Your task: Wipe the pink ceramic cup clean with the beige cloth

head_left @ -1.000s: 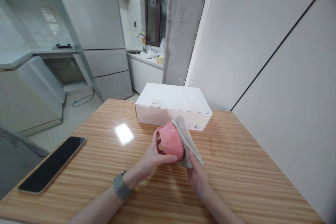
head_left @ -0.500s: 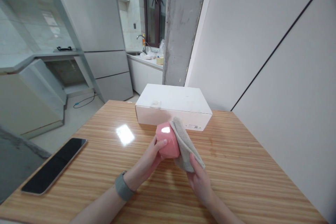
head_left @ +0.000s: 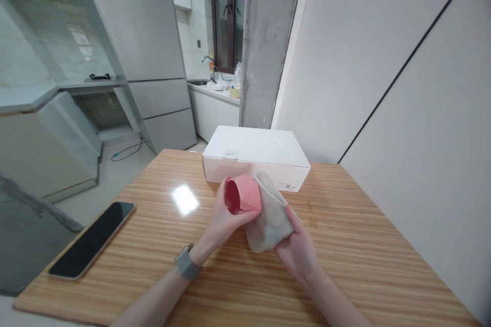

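My left hand [head_left: 221, 219] is wrapped around a pink faceted cup [head_left: 242, 200], held above the wooden table [head_left: 345, 245] with its opening turned to the left. A grey watch sits on that wrist. My right hand [head_left: 299, 253] grips a beige cloth [head_left: 268, 219] and presses it against the cup's right side and bottom. Both hands hover just in front of a closed white box [head_left: 255, 156].
A dark phone [head_left: 92, 239] lies face up near the table's left edge. Behind the table are a concrete pillar [head_left: 268, 41], a grey fridge [head_left: 146, 51], a kitchen counter with a tap [head_left: 209, 64], and a white wall [head_left: 383, 61] on the right.
The cup has been turned so its opening now faces left. The cloth has spread over the cup's bottom, and my right hand has shifted slightly right and down.
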A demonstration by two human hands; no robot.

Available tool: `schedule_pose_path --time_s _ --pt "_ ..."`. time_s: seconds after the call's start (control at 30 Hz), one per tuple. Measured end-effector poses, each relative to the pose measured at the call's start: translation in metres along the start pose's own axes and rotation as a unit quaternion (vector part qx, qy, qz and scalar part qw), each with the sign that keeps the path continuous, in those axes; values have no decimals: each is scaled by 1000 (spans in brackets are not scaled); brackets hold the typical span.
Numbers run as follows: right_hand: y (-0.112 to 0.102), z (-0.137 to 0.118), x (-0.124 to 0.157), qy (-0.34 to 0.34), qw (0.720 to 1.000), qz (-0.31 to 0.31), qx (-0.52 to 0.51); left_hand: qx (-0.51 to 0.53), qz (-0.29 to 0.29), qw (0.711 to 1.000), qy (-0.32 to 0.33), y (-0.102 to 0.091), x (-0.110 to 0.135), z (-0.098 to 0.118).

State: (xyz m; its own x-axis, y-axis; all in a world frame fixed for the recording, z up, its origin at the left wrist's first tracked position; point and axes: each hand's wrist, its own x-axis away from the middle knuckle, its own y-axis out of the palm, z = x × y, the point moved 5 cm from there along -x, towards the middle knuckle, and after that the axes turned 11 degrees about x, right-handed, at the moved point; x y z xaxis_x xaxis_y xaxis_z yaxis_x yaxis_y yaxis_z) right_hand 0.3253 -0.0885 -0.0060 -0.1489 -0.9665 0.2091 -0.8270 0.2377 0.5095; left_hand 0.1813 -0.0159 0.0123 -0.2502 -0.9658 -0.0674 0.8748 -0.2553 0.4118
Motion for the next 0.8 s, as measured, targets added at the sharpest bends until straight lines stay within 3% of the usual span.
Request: schedule_pose_path --time_s 0.17,0.3,0.47,0.57,0.67,0.8 --pt "-16 -10 2 4 1000 -1 -15 -63 -16 996 58 1 7 15" --pt "-54 -22 16 9 1000 16 16 -140 -23 986 87 4 8 17" --pt "-105 -30 49 20 995 81 55 -74 -14 996 50 2 5 7" --pt "-128 -27 71 75 990 99 66 -59 -23 998 30 2 5 5" --pt "-144 -25 89 155 978 68 122 -49 -29 998 19 3 6 6" --pt "-158 -32 104 197 951 32 235 -25 -43 999 9 6 8 1"
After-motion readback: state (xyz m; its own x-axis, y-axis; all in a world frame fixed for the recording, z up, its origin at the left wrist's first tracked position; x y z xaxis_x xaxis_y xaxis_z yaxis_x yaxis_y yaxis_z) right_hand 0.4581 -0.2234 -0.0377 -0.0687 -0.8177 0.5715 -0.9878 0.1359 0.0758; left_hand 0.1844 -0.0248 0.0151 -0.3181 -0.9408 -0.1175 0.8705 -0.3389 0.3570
